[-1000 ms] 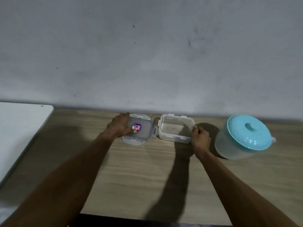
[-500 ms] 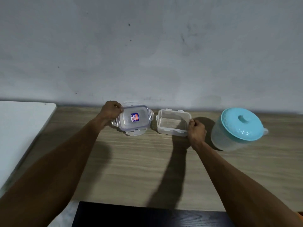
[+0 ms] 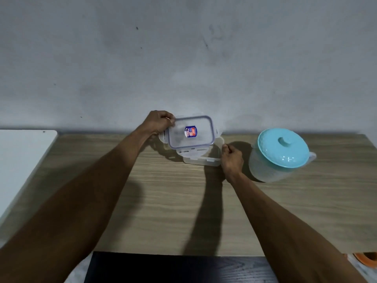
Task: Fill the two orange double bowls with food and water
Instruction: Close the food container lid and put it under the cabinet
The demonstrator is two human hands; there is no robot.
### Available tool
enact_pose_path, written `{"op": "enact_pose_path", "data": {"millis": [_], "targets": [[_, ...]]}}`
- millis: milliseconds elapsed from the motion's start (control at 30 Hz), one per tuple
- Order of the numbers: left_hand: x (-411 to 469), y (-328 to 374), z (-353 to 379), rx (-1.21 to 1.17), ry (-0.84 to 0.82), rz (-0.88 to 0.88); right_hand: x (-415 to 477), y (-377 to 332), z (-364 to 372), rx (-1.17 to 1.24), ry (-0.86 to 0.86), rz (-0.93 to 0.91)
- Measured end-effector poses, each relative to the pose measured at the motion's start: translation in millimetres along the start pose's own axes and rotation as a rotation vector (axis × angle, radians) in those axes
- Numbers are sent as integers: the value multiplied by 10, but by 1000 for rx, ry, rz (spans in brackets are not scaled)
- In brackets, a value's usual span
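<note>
My left hand [image 3: 158, 123] grips the left edge of a clear rectangular lid [image 3: 190, 132] with a blue seal and a sticker, held in the air over the left part of a clear plastic container [image 3: 206, 160]. The container stands on the wooden table [image 3: 183, 201] near the wall. My right hand [image 3: 232, 158] is closed on the container's right side. A translucent pitcher with a turquoise lid [image 3: 282, 148] stands right of that hand. A sliver of an orange bowl [image 3: 365, 259] shows at the bottom right corner.
A white tabletop [image 3: 18, 156] adjoins the wooden table on the left. A grey wall [image 3: 183, 58] rises directly behind the table. Below the table's front edge lies a dark wooden surface [image 3: 179, 268].
My left hand has lifted the lid off the table and carried it right, so it now hangs over the container. My right hand has stayed on the container's right side.
</note>
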State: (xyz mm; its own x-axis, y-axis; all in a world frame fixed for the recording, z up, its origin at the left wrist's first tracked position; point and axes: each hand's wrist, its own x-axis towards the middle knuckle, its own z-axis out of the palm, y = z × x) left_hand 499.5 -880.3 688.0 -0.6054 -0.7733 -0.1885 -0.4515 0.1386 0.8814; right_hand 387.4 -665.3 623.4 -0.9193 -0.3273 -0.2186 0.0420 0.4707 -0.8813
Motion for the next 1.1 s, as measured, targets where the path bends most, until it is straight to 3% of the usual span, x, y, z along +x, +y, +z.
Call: {"op": "enact_pose_path", "data": {"millis": [167, 600, 833, 933, 1100], "targets": [[90, -35, 437, 61, -78, -2, 57, 57, -15, 37, -26, 39], [153, -208, 716, 51, -41, 40, 47, 159, -64, 131, -18, 182], [237, -315, 771, 71, -28, 0, -24, 132, -111, 151, -6, 166], [132, -413, 765, 21, -42, -110, -110, 104, -134, 47, 15, 47], [-69, -580, 709, -48, -52, -194, -265, -4, -66, -279, -24, -399]]}}
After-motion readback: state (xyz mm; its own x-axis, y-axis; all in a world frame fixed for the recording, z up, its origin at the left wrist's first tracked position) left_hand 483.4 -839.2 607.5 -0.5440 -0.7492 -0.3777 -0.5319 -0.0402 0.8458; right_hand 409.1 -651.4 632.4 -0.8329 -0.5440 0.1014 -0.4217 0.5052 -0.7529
